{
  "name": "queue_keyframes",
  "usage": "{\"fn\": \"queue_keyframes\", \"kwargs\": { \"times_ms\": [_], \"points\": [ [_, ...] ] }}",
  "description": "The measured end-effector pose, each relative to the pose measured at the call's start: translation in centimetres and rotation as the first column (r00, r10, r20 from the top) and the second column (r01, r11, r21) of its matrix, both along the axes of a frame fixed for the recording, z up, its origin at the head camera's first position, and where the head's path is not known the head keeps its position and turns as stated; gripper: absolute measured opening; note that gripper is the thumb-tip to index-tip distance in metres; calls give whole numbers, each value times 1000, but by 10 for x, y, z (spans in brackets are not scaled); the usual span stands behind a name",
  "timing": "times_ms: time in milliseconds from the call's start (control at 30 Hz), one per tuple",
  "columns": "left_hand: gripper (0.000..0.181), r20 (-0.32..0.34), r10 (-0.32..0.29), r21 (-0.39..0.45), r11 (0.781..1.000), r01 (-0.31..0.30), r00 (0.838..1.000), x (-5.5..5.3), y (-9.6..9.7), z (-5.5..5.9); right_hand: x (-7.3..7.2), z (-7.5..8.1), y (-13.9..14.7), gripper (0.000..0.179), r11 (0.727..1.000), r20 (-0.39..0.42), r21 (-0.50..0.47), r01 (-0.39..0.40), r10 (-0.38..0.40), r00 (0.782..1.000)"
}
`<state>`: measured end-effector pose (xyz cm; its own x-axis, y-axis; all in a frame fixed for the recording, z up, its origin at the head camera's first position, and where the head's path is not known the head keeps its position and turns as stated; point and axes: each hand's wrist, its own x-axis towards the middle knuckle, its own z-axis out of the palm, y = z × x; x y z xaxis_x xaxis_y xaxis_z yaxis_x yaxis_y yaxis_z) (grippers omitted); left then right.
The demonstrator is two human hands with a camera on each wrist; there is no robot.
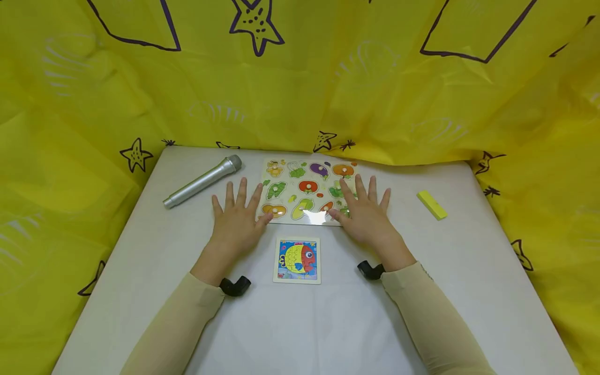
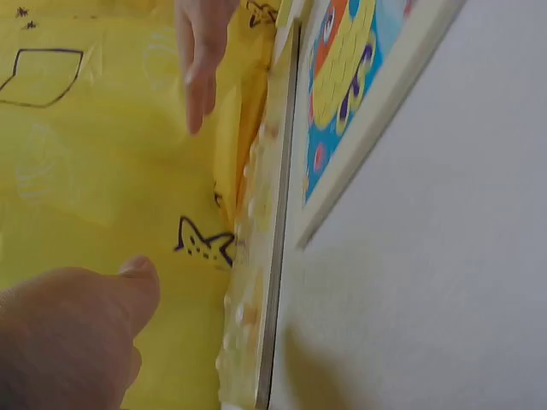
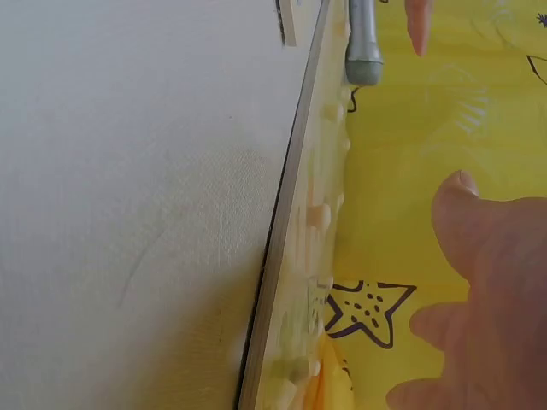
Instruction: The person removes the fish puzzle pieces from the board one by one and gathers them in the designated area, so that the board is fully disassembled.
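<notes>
Yellow cloth (image 1: pixel 300 94) backs a white tabletop (image 1: pixel 492 291). Head view: left hand (image 1: pixel 236 224) and right hand (image 1: pixel 367 219), fingers spread wide; the vegetable board (image 1: pixel 292 186) lies between and partly beneath them, long axis left to right. Nearer, 1 fish puzzle (image 1: pixel 297 260), fish facing right. Left wrist view: left hand apart from the board. Right wrist view: right hand likewise clear.

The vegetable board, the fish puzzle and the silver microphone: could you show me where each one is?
Vegetable board (image 1: pixel 291 186): head view, on a bare patch near its middle.
Fish puzzle (image 1: pixel 295 259): head view, on the fish's yellow body.
Silver microphone (image 1: pixel 201 182): head view, midway along its handle.
</notes>
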<state>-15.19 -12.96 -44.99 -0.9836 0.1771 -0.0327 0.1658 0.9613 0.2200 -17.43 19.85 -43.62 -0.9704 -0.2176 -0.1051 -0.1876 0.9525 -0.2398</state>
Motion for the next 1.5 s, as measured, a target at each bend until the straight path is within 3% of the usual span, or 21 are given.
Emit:
{"fn": "queue_keyframes", "kwargs": {
  "times_ms": [200,367,500,667,800,933,1067,1200,1333,1500],
  "points": [
    [80,47,-85,27,996,83,995,25,12,2,2,3,-5,85,997,-12,-52,-65,64,998],
    [78,75,-188,27,982,187,979,50,24,5,4,1,-17,73,983,-34,-125,-133,129,991],
    [75,98,-273,19,962,272,957,72,33,3,6,-1,-28,58,965,-79,-175,-195,184,980],
    [71,128,-367,36,930,365,922,98,43,-1,11,-1,-45,41,923,-130,-249,-295,270,954],
    [69,133,-441,35,897,440,888,112,51,-5,17,-5,-57,32,884,-116,-299,-359,339,933],
    [69,132,-485,21,873,487,864,121,55,-8,23,-8,-70,27,844,-27,-383,-375,396,918],
    [68,141,-491,14,869,494,860,126,58,-9,27,-9,-82,28,811,70,-450,-373,449,891],
    [69,162,-485,16,872,489,859,129,59,-8,30,-12,-88,28,817,115,-424,-390,476,872],
    [69,181,-483,17,873,488,857,131,59,-7,31,-13,-88,28,836,148,-399,-376,464,874],
    [69,174,-485,-7,870,494,857,135,59,-8,30,-13,-87,31,838,171,-400,-371,466,868]
  ]
}}
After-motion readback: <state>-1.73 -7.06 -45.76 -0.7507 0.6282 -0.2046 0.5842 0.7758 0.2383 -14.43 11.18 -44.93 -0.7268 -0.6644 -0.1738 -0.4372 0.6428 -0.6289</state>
